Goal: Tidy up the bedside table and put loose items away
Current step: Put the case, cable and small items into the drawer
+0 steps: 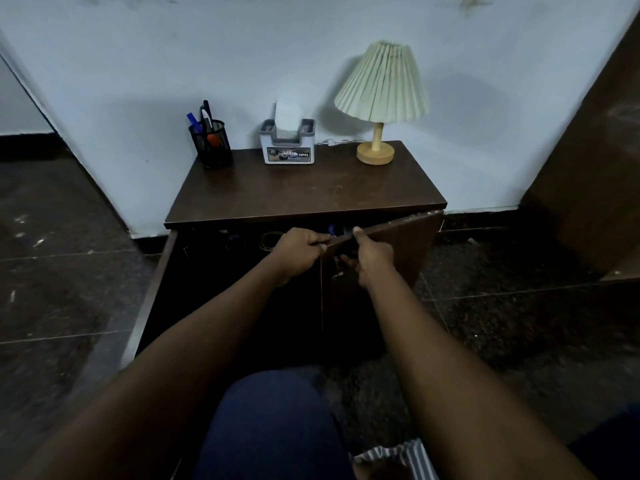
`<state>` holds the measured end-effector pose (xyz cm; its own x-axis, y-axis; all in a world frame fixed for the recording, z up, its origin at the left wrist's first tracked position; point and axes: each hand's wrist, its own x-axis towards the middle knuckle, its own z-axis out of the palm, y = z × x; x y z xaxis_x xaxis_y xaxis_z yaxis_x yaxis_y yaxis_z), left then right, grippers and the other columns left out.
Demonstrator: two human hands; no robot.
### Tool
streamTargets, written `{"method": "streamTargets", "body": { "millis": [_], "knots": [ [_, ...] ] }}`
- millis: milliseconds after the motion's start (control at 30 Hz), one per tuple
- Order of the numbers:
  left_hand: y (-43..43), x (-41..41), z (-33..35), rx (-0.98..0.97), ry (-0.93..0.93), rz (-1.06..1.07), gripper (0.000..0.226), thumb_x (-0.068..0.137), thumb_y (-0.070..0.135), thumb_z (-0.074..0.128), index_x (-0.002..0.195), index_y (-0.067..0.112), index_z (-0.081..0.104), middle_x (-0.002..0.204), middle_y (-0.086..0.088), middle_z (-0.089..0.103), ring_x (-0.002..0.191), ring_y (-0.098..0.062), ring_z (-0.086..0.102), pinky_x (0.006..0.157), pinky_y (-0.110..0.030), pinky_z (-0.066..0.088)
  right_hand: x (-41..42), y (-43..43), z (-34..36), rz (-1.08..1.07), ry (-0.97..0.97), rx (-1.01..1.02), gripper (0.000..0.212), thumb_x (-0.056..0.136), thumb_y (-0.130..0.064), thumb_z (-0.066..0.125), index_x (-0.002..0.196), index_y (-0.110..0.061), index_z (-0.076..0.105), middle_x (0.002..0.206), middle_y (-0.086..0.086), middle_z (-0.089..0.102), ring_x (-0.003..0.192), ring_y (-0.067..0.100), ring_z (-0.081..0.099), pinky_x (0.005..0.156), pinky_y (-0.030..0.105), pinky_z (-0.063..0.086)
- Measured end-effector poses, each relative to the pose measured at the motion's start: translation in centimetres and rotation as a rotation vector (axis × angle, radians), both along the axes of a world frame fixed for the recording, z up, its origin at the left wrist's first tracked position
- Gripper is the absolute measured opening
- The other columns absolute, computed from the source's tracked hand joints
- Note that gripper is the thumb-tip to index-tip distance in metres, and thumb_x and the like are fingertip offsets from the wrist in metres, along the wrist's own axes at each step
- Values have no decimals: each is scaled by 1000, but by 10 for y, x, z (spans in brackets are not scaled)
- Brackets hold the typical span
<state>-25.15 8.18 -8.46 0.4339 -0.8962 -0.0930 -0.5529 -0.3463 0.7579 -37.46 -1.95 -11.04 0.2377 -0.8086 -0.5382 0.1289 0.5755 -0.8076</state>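
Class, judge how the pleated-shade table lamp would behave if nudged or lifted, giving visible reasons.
The lamp probably tips if pushed at the shade, which is wider than its round wooden base on a thin stem. It likely feels light for its size. The pleated shade may crush, so lifting by the stem seems safer.

Bare forearms reach from the lower corners to mid-frame, left hand (298,250) pinches the corner of the cabinet door (401,242), right hand (373,256) just beside it grips the door's top edge, thumb above
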Motion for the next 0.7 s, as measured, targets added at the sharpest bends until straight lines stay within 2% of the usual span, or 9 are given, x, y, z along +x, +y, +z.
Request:
{"method": "streamTargets", "body": {
  "millis": [67,133,233,300,367,467,533,600,700],
  "knots": [
    [0,2,-3,-22,95,39,32,101,13,62,132,11,68,121,5,72,97,-2,67,86,-17,51,4,-2,-10,-16,84,-57,30,90,-35,77,102,-9,69,100,10,75,85,27,75,72,38,65],
    [12,7,-5,-44,102,95,31,101,12,62,130,10,69,121,5,73,108,-9,69,94,-23,53,11,2,-22,-11,165,-156,29,92,-40,73,98,-11,71,95,7,75,84,24,74,79,41,64],
    [42,22,-1,-48,-130,147,26,97,14,65,121,14,76,121,4,75,114,-12,68,104,-28,51,28,27,-27,136,319,-266,25,94,-39,70,89,-14,72,85,3,73,77,22,70,75,39,60],
    [70,32,5,-7,-295,197,27,94,13,67,119,13,77,118,-1,76,113,-16,68,99,-22,48,44,54,-29,372,290,-298,24,95,-32,69,81,-13,68,78,4,68,65,19,63,60,34,55],
    [99,43,11,-43,-333,298,24,92,13,70,114,12,79,112,-4,78,109,-18,70,95,-23,49,58,83,-27,641,201,-355,23,98,-27,66,83,-10,62,73,7,61,58,17,55,51,29,48],
    [146,68,13,-44,-471,482,26,86,20,73,110,15,80,110,-7,77,106,-28,70,95,-33,54,80,117,-21,884,90,-436,17,99,-21,66,89,-8,64,78,9,63,61,17,59,55,31,51],
    [176,86,13,107,-559,599,29,84,27,71,111,19,78,110,-12,71,105,-38,65,90,-41,55,92,132,-14,958,55,-424,10,99,-17,67,93,-9,66,83,9,65,64,17,61,57,30,52],
    [201,96,12,241,-420,691,27,85,28,69,107,13,72,103,-14,69,97,-36,65,82,-40,52,102,145,-10,1024,57,-441,6,98,-16,67,96,-11,68,86,9,67,68,18,62,59,30,53],
    [219,99,4,163,-64,775,16,87,23,72,89,7,73,85,-15,74,69,-25,67,66,-38,55,109,164,-11,1096,40,-471,9,97,-20,69,101,-13,68,92,8,70,75,20,64,65,32,55]
  ]
}}
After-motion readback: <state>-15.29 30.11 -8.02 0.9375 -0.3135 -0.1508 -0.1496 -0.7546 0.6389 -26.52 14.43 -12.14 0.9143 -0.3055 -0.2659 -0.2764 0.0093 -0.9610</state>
